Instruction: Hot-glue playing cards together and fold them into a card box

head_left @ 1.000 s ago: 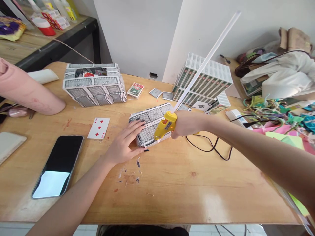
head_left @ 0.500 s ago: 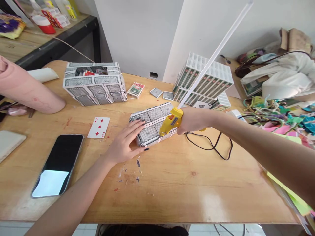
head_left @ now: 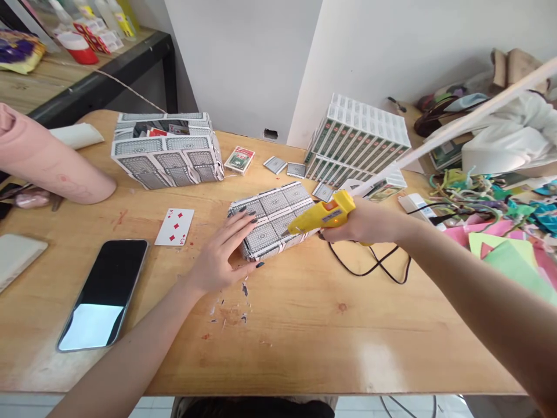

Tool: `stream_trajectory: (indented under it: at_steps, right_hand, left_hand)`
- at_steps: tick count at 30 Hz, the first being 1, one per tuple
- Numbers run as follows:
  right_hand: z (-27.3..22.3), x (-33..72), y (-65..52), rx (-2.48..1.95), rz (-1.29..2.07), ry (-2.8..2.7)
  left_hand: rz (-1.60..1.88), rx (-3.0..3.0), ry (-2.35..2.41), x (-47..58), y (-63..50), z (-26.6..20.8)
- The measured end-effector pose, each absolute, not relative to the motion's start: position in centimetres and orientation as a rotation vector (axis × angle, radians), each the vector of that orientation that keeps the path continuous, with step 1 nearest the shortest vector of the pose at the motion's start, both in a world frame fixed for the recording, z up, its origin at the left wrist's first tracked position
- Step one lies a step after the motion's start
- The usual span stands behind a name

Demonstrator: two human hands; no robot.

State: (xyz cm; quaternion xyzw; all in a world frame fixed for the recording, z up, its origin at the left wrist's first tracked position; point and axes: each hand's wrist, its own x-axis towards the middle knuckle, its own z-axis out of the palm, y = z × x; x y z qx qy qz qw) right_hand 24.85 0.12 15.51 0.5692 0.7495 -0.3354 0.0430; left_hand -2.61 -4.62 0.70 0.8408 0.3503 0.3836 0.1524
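Note:
A low box made of grey-backed playing cards [head_left: 275, 223] lies mid-table. My left hand [head_left: 224, 249] holds its left end, fingers stretched over the top and thumb at the near side. In my right hand [head_left: 369, 220] is a yellow glue gun [head_left: 324, 215], its nozzle pointing left at the card box's top near the front edge. Whether the nozzle touches the cards I cannot tell. A long, pale glue stick [head_left: 435, 142] juts from the gun's back up to the right. Paper scraps [head_left: 243, 290] lie by my left thumb.
A larger card box [head_left: 167, 159] stands behind, left of a card pack [head_left: 239, 159]. Stacked card packs [head_left: 359, 130] stand at the back right. A phone [head_left: 104, 290] and a three of diamonds [head_left: 174, 226] lie left. A black cable [head_left: 369, 270] loops under my right hand.
My right hand has moved slightly right with the glue gun, which now lies flatter. The glue stick has swung down to the right. My left hand and the card box stay put.

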Motion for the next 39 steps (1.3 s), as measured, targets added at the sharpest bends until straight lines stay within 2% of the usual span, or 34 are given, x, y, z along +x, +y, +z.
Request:
stream_trajectory:
  at_steps: [3, 8, 18, 30, 35, 39]
  right_hand:
    - [14.3, 26.1, -1.2, 1.759, -1.411, 2.350]
    - [10.9, 26.7, -4.0, 2.107, -1.733, 2.300]
    - [8.2, 26.3, -7.6, 2.720, -1.892, 1.964]
    - [6.0, 26.4, -8.8, 2.852, -2.215, 1.790]
    - [6.4, 25.9, -9.0, 2.830, -2.172, 1.834]
    - [7.5, 26.2, -8.5, 2.614, -2.034, 1.959]
  left_hand:
    - [1.216, 2.394, 1.024, -1.7, -5.1, 0.6]
    - [1.353, 2.326, 1.155, 0.2, -5.7, 0.4]
    - [1.389, 2.161, 1.127, 1.3, -6.1, -0.4]
    - [1.404, 2.107, 1.141, 1.4, -6.1, 0.1]
    - [1.359, 2.019, 1.166, 1.6, -6.2, 0.1]
    - [1.346, 1.966, 1.177, 1.6, -6.2, 0.0]
